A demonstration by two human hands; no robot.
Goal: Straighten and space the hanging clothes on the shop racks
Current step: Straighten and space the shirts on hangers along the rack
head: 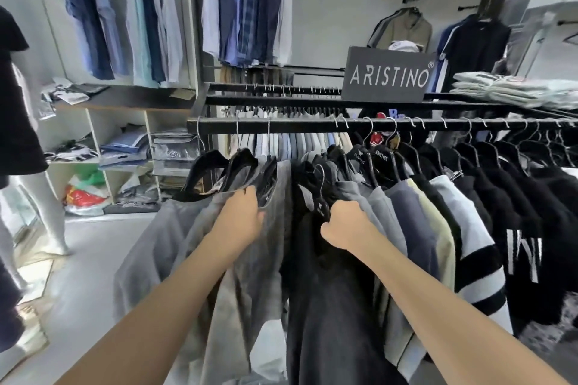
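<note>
Spacing clothes at the rail's [281,126] left end
Left hand [244,216] grips grey tops [187,244]; right hand [347,225] clenches a black hanger [322,208], hook off the rail; next, probably rehang it in the gap

black rail [281,126], hangers [381,157] and clothes [416,222] along it
</note>
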